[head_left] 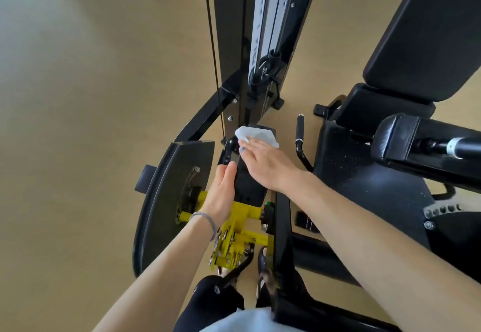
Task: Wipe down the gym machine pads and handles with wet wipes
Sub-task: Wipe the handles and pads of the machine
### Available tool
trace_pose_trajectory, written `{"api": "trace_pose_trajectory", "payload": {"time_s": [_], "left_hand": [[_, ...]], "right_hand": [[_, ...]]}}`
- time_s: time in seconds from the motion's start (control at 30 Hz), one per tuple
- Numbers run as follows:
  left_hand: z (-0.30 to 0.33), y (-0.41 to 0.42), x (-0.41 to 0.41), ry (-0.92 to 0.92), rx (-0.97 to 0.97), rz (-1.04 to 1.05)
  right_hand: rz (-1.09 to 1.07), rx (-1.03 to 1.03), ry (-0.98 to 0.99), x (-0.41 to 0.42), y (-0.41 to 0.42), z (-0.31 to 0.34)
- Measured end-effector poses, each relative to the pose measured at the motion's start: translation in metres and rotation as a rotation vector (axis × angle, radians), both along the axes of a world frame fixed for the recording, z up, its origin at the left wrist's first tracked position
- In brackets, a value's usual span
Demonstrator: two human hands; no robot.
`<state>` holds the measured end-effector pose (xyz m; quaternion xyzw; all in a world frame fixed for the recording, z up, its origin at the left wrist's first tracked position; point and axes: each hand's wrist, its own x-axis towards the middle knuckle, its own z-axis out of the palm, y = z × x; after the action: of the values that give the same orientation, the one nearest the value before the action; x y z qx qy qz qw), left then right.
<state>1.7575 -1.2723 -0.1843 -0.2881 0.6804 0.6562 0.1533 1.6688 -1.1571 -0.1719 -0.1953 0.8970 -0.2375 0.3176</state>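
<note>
A long black pad (248, 183) on the machine arm runs away from me at the centre of the view. My right hand (265, 163) lies flat on its far end and presses a white wet wipe (251, 133) onto it. My left hand (221, 193), with a bracelet on the wrist, grips the pad's left edge, fingers pointing forward. A black handle (299, 131) with chrome rings stands just right of the pad. Further right are the black seat (364, 175), the back pad (437, 32) and a black roller pad (398, 136).
A yellow adjuster bracket (240, 230) sits under the pad near my left wrist. A black curved cam plate (166, 191) stands to the left, with a cable (213, 53) and the weight stack tower (265, 39) behind. Tan floor (91, 123) spreads to the left.
</note>
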Motion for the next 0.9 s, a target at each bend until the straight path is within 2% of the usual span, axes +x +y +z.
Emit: {"api": "trace_pose_trajectory", "payload": {"time_s": [0.17, 0.3, 0.47, 0.7, 0.9], "left_hand": [[-0.010, -0.007, -0.009, 0.033, -0.034, -0.089], [-0.016, -0.012, -0.010, 0.042, -0.057, -0.166], [-0.013, -0.016, -0.012, 0.030, -0.054, -0.194], [-0.018, -0.015, -0.010, 0.068, -0.048, -0.215], [-0.013, -0.012, -0.015, 0.021, -0.083, -0.216]], "right_hand": [[0.023, -0.046, 0.123, 0.068, 0.022, 0.023], [0.008, -0.022, 0.177, 0.047, 0.011, 0.014], [-0.008, 0.091, 0.032, 0.009, -0.005, -0.006], [-0.019, 0.027, 0.048, 0.060, 0.008, 0.020], [-0.011, 0.128, -0.057, -0.011, -0.007, 0.002]]}}
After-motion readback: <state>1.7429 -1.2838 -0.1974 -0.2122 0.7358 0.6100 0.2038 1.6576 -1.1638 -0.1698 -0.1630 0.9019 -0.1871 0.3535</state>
